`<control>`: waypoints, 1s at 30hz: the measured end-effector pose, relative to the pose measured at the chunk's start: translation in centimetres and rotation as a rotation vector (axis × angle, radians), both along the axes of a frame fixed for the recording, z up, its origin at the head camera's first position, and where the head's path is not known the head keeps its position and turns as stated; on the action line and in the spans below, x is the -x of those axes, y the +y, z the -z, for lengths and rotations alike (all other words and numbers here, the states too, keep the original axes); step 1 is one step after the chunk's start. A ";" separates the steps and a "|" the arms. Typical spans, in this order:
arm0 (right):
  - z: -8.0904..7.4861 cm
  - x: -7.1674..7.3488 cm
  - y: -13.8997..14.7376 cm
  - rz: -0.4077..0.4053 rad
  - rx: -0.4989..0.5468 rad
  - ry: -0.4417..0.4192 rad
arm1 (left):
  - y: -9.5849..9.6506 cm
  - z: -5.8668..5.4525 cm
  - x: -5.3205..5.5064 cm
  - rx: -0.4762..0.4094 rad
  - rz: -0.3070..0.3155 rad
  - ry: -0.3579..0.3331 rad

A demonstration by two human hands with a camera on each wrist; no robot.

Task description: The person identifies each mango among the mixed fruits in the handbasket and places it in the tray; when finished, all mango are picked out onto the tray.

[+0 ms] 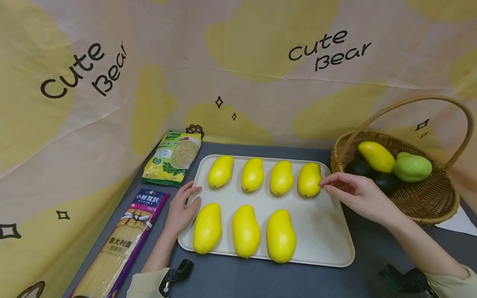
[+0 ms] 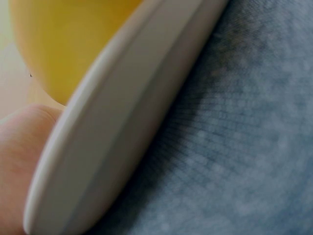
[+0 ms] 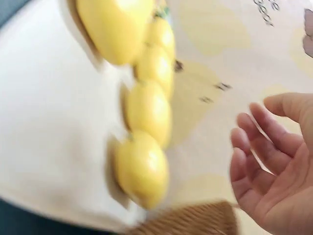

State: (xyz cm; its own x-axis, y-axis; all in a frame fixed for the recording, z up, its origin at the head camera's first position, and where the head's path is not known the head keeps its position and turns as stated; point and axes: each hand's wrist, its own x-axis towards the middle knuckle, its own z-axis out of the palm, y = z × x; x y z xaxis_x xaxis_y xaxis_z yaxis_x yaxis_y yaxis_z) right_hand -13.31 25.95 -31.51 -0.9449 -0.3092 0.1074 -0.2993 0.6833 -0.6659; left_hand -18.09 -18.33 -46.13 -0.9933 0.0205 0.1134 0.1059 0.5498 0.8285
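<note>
Several yellow mangoes sit on a cream tray (image 1: 316,231): a back row, with one mango (image 1: 309,179) at its right end, and a front row of three, with another mango (image 1: 281,236) at its right. My left hand (image 1: 182,209) rests at the tray's left rim, fingertips over the edge beside the front-left mango (image 1: 207,228). Just right of the back row's end mango, my right hand (image 1: 357,196) hovers with loosely bent fingers. The right wrist view shows this hand (image 3: 274,161) holding nothing, palm and fingers apart from the mangoes.
A wicker basket (image 1: 443,203) at the right holds a yellow mango (image 1: 376,157), a green fruit (image 1: 413,167) and dark fruits (image 1: 385,182). Left of the tray lie a yellow-green food bag (image 1: 173,159) and a pasta packet (image 1: 124,244). A printed cloth (image 1: 242,62) hangs behind.
</note>
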 end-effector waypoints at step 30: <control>-2.3 13.2 13.3 0.012 -0.654 0.006 | -0.1 0.0 -0.1 -0.003 0.008 0.018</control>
State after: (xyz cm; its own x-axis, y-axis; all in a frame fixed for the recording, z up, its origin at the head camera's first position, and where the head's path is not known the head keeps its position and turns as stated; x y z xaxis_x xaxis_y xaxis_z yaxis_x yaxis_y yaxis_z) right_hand -26.54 39.22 -29.20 -0.9486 -0.3023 -0.0939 -0.2920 0.9501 -0.1097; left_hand -18.00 -18.43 -46.13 -0.9909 0.0281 0.1316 0.1254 0.5468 0.8278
